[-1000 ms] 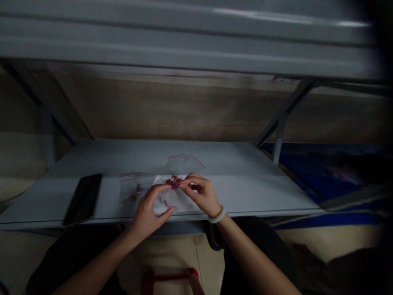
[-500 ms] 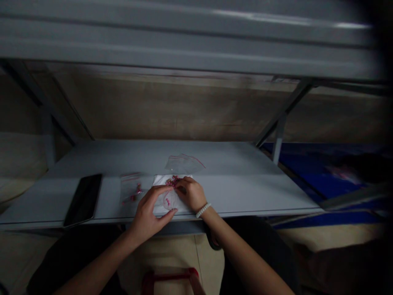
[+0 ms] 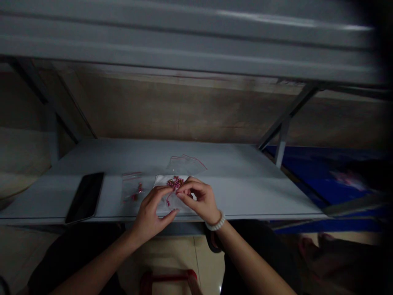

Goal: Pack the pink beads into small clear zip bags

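Observation:
My left hand [image 3: 150,211] curves round a thin string with a few pink beads [image 3: 168,202], its index finger and thumb wide apart. The string seems caught at its index fingertip; the exact grip is too small to see. My right hand [image 3: 198,198], with a pale beaded bracelet [image 3: 217,222] on the wrist, pinches thumb and finger right by that fingertip. Between them is something tiny, apparently a bead. Just beyond lies a pile of pink and gold beads [image 3: 175,182] on a white sheet [image 3: 159,179], partly hidden by my hands.
A clear zip bag with pink pieces [image 3: 134,190] lies left of my hands, and a dark phone or tablet [image 3: 85,197] farther left. Clear zip bags [image 3: 186,163] lie behind the pile. A metal panel [image 3: 184,41] overhangs the grey tabletop [image 3: 245,184]. A red stool [image 3: 168,276] stands below.
My right hand has drawn back from the bead pile to my left index fingertip, its fingers now pinched and turned. The pile shows more. My left hand stays almost in place.

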A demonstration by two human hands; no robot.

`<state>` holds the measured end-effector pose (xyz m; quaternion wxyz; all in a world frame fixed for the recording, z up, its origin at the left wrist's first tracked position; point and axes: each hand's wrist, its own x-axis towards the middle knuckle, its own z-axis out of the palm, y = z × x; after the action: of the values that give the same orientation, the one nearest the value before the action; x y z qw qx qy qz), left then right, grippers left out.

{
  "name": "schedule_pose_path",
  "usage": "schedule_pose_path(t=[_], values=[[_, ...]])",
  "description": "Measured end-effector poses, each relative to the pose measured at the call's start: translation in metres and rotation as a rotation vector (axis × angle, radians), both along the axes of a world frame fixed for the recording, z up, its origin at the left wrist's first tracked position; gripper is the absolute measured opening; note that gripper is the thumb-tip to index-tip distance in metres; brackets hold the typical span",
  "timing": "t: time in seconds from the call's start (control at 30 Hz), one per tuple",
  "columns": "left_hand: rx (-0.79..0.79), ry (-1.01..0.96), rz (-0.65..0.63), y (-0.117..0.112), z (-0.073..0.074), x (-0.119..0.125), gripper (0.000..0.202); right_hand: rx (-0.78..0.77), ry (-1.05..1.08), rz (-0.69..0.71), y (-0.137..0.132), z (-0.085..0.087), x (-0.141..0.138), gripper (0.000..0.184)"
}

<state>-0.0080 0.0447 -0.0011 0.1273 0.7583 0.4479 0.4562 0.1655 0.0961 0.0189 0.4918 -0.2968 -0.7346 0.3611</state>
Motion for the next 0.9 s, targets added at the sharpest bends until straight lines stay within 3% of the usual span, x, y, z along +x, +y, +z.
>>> schedule_pose_path(t=[0.1, 0.27, 0.4, 0.53, 0.7, 0.9], values=[[-0.008, 0.001, 0.006, 0.000, -0.003, 0.001, 0.049, 0.034, -0.033, 0.093, -0.007, 0.005, -0.001, 0.006], [-0.031, -0.018, 0.016, -0.001, -0.003, 0.000, 0.048, -0.016, -0.003, 0.112, -0.003, 0.005, 0.003, 0.009], [-0.007, -0.031, -0.011, -0.003, -0.001, -0.002, 0.045, -0.056, 0.005, -0.035, 0.011, -0.002, 0.011, 0.013], [0.054, -0.020, -0.015, -0.003, 0.002, -0.002, 0.046, -0.085, -0.246, -0.214, 0.028, -0.026, 0.018, 0.010], [0.099, -0.005, -0.005, -0.003, 0.004, -0.002, 0.046, 0.011, -0.527, -0.252, 0.038, -0.050, 0.017, 0.012], [0.128, 0.012, 0.002, -0.004, 0.003, -0.003, 0.046, 0.062, -0.665, -0.300, 0.035, -0.053, 0.008, 0.014]])
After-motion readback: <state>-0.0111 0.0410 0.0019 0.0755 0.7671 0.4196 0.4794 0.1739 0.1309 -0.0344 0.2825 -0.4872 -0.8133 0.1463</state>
